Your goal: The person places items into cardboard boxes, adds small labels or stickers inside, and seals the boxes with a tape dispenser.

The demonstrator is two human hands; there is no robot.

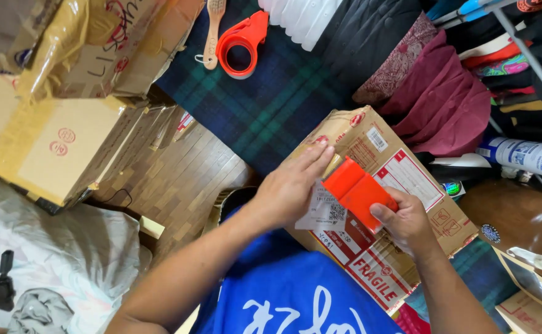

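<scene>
Up and to the left of the hands, an orange tape dispenser (241, 44) lies on a dark green plaid blanket (271, 105), touching a wooden brush (213, 32) on its left. Far left of the hands, large cardboard boxes (55, 130) stand on the wooden floor (181, 179), with a pale crumpled sheet (55, 260) below them. Above and right of the hands lies maroon fabric (444, 105), and further right a white spray can (527, 156) rests on its side. A white ribbed container (305, 17) sits at the top edge.
</scene>
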